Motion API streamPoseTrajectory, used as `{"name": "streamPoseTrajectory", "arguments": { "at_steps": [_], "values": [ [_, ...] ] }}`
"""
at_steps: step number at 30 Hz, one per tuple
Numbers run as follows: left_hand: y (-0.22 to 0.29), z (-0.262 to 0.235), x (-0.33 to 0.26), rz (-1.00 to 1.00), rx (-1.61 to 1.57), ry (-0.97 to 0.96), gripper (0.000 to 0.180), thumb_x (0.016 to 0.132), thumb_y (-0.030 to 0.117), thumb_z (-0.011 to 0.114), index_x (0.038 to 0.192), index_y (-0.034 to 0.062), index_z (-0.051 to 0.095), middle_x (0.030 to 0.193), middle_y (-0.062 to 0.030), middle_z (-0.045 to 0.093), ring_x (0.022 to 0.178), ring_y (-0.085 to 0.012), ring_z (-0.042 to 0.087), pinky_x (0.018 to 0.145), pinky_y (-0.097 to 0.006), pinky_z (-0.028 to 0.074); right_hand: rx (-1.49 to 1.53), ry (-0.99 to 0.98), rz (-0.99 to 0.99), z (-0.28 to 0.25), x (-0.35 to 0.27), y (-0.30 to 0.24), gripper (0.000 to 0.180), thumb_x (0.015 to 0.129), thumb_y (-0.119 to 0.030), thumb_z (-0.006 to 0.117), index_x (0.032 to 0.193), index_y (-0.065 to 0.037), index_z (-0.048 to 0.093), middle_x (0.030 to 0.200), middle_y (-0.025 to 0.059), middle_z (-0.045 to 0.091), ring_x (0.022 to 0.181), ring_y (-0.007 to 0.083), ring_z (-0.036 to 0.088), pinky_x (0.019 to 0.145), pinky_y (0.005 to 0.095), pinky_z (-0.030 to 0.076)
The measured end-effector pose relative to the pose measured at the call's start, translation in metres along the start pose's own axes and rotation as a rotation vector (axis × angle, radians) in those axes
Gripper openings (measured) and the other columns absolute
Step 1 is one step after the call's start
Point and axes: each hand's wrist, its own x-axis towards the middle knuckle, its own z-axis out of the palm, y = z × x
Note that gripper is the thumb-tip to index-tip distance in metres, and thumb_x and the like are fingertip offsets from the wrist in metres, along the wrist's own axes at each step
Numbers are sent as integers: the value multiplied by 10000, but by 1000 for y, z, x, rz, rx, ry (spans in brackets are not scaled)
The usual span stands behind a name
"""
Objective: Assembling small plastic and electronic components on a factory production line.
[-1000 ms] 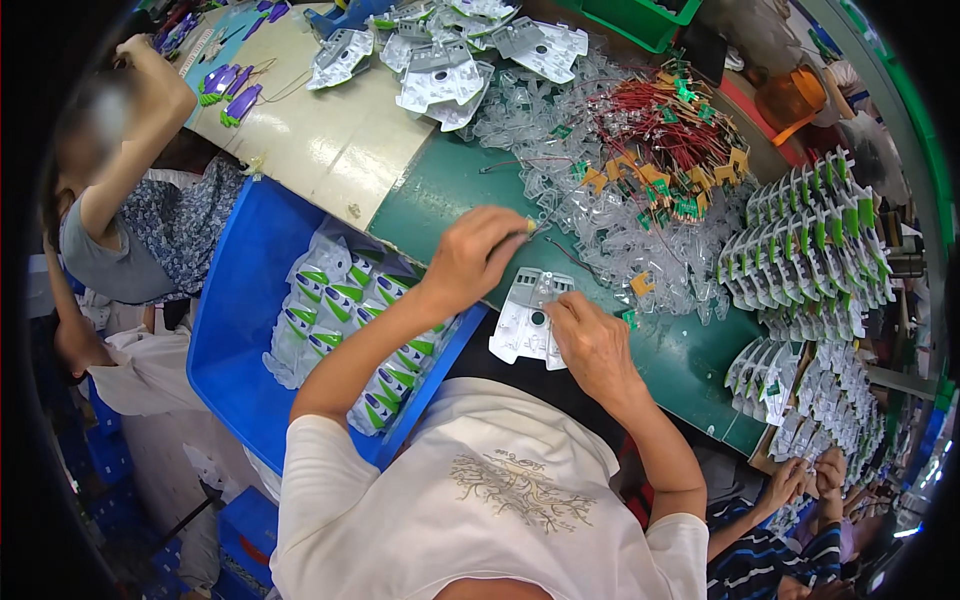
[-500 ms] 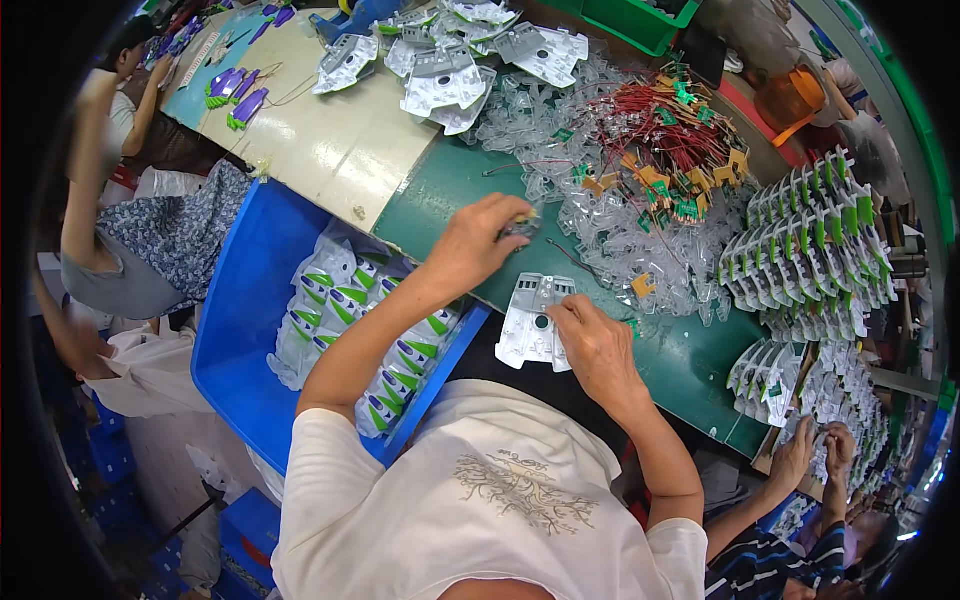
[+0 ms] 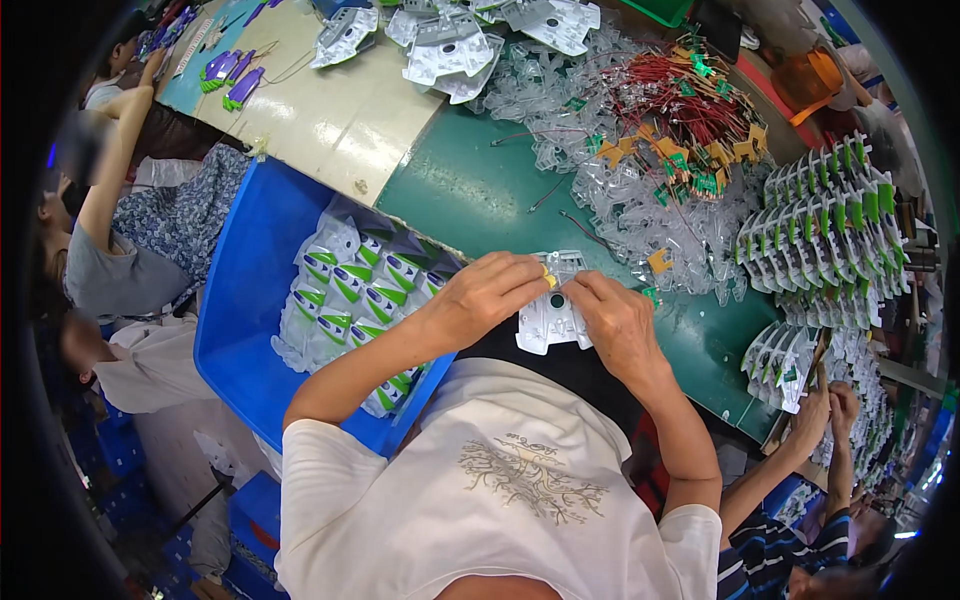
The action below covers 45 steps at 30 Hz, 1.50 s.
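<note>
A white moulded plastic shell [image 3: 552, 328] with dark slots and a round hole lies in front of me at the table's near edge. My right hand [image 3: 618, 322] grips its right side, fingers bent over the edge. At the shell's upper left, my left hand [image 3: 497, 292] pinches a small part with a yellow piece [image 3: 550, 277] showing at the fingertips. The rest of that part is hidden by the fingers. Just beyond lie thin dark wires [image 3: 585, 228] and a heap of clear plastic pieces [image 3: 690, 255].
Red-wired green circuit boards [image 3: 700, 175] top the clear heap. Left stands a blue bin [image 3: 225, 330] holding several white-green shells [image 3: 350, 285]. White shells [image 3: 450, 60] pile at the far side; white-green parts [image 3: 825, 230] stack at right. Co-workers sit left and at lower right, a co-worker's hands [image 3: 830, 410] near the stacks.
My left hand has come down and toward me, bringing the small part from above the green table onto the shell. The right hand and shell have shifted slightly right. The whole view has tilted a little.
</note>
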Motion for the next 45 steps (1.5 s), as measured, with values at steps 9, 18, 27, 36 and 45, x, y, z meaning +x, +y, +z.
{"name": "streamPoseTrajectory", "arguments": {
  "at_steps": [9,18,27,36,45],
  "values": [
    [7,11,7,12,184,-45,288,771,54,675,1053,-1,698,1094,-110,675,1108,-273,633,918,-413,504,44,122,18,12,-6,3,214,758,5,655,967,-39,662,971,83,669,779,254,687,618,380,548],
    [7,32,1,-169,-132,207,280,769,16,733,1046,10,690,989,-103,668,962,-287,645,818,-393,490,163,104,302,-4,-7,-2,217,759,-46,736,966,-36,670,958,108,628,782,322,668,628,418,527],
    [0,28,14,-160,-362,108,676,779,-69,676,1414,55,479,1010,-81,682,952,-298,590,848,-412,449,98,49,190,-13,-12,-11,265,750,-124,751,985,-16,693,996,140,612,803,337,661,662,437,541],
    [-2,24,12,-91,-168,-129,742,760,-82,594,1460,123,460,961,-41,673,957,-253,559,834,-370,421,896,80,420,-40,-19,-21,269,809,132,586,1033,33,699,982,160,699,839,264,715,714,326,563],
    [-2,28,11,-124,-215,-78,653,828,-26,659,1437,76,448,1094,-57,717,921,-293,571,856,-402,432,39,208,71,14,-37,-36,324,683,61,719,999,-13,706,920,106,662,756,252,668,648,339,552]
  ]
}}
